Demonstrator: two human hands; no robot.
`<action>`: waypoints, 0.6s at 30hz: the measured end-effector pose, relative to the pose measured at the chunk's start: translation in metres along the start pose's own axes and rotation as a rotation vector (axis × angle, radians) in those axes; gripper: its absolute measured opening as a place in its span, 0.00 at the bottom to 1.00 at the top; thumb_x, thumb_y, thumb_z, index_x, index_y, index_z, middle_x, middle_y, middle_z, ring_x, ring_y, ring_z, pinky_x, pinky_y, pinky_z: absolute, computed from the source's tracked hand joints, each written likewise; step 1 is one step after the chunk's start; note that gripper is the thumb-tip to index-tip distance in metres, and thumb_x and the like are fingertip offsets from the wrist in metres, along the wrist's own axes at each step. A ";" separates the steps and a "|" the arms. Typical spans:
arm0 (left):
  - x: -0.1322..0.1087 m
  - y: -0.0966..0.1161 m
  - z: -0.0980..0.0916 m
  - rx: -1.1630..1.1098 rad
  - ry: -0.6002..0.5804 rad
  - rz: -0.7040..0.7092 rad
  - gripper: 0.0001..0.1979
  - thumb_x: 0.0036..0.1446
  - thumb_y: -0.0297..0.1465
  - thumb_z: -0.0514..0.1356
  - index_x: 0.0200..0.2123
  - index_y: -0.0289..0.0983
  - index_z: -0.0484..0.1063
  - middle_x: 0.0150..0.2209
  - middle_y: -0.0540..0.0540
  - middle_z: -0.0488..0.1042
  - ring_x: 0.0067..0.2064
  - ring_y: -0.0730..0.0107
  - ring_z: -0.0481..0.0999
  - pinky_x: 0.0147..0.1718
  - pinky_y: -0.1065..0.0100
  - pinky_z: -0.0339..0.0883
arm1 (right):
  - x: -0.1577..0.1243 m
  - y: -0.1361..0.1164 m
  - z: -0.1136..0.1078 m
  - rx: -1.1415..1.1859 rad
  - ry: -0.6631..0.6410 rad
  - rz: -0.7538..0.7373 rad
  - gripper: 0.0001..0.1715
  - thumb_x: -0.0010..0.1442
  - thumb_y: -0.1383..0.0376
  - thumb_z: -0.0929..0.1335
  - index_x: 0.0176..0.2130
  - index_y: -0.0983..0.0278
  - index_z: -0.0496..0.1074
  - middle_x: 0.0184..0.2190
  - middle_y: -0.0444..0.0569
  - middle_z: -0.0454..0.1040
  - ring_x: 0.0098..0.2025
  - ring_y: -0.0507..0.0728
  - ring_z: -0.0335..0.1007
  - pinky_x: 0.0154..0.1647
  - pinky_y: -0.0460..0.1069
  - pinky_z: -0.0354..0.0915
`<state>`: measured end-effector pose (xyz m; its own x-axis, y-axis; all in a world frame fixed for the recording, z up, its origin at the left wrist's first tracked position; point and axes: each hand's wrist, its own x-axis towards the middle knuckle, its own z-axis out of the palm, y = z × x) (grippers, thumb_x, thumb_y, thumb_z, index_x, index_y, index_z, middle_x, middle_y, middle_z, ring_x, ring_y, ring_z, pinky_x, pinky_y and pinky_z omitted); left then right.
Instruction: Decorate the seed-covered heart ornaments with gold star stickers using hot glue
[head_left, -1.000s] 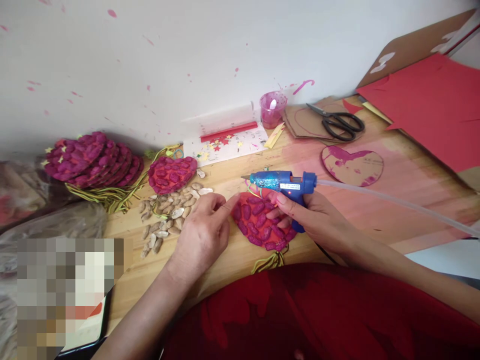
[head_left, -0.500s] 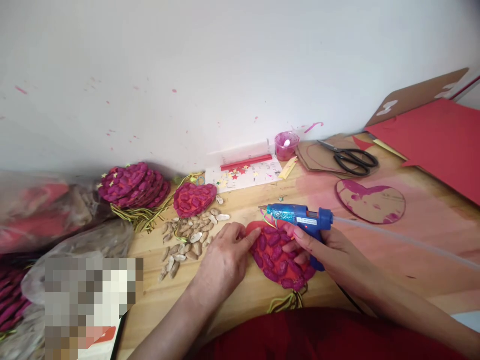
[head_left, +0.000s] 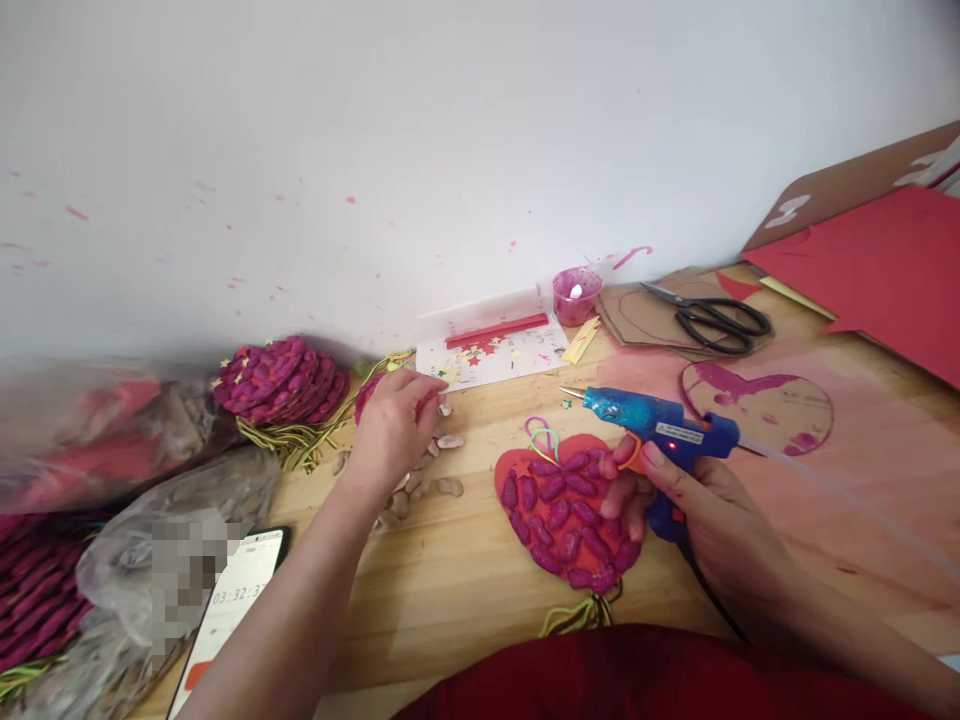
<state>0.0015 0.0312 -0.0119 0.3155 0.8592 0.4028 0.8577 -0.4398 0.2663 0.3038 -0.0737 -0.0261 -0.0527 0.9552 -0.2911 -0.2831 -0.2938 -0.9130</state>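
Note:
My right hand (head_left: 701, 500) is wrapped round a blue glue gun (head_left: 660, 425) whose nozzle points left, just above a red paper heart (head_left: 562, 500) partly covered with magenta-painted shells. My left hand (head_left: 394, 425) has reached left over a pile of pale peanut shells (head_left: 427, 478), fingers curled down; I cannot make out whether they hold a shell. It partly hides another shell-covered heart (head_left: 369, 392) behind it. A clear glue stick trails from the back of the gun to the right.
A stack of finished magenta hearts (head_left: 281, 380) with yellow-green strings lies at the left. Scissors (head_left: 712, 318), cardboard pieces, a paint-smeared cardboard heart (head_left: 757, 410), a pink paint cup (head_left: 576, 295), a sticker sheet (head_left: 491, 350) and red paper (head_left: 877, 270) lie behind. A phone (head_left: 232, 610) and plastic bags sit front left.
My left hand left the red heart and moved left to the peanut shells. The glue gun shifted slightly right and lifted off the heart. The camera view tilted up and panned left.

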 end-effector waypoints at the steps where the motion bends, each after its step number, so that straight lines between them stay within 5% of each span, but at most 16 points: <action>1: 0.005 -0.004 0.003 0.032 -0.006 -0.002 0.12 0.66 0.30 0.56 0.44 0.37 0.79 0.44 0.41 0.79 0.47 0.58 0.77 0.50 0.58 0.70 | 0.001 0.001 -0.001 -0.013 0.002 -0.007 0.22 0.61 0.45 0.72 0.32 0.62 0.74 0.24 0.48 0.79 0.20 0.55 0.71 0.20 0.48 0.68; 9: 0.024 -0.016 0.025 0.185 -0.186 -0.190 0.23 0.60 0.29 0.60 0.58 0.37 0.71 0.55 0.38 0.77 0.59 0.44 0.71 0.57 0.46 0.64 | 0.003 0.011 -0.010 -0.094 -0.028 0.024 0.26 0.68 0.48 0.67 0.28 0.63 0.76 0.26 0.49 0.80 0.23 0.52 0.70 0.25 0.46 0.65; 18: 0.013 -0.034 0.013 0.097 -0.274 -0.271 0.22 0.56 0.27 0.61 0.55 0.35 0.74 0.48 0.39 0.79 0.49 0.52 0.77 0.48 0.54 0.69 | 0.001 0.011 -0.010 -0.091 -0.032 0.035 0.21 0.69 0.50 0.67 0.33 0.61 0.76 0.25 0.47 0.79 0.24 0.53 0.71 0.25 0.46 0.67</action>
<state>-0.0186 0.0608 -0.0267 0.1577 0.9845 0.0772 0.9551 -0.1719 0.2412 0.3098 -0.0763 -0.0393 -0.0923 0.9445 -0.3152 -0.1928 -0.3276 -0.9250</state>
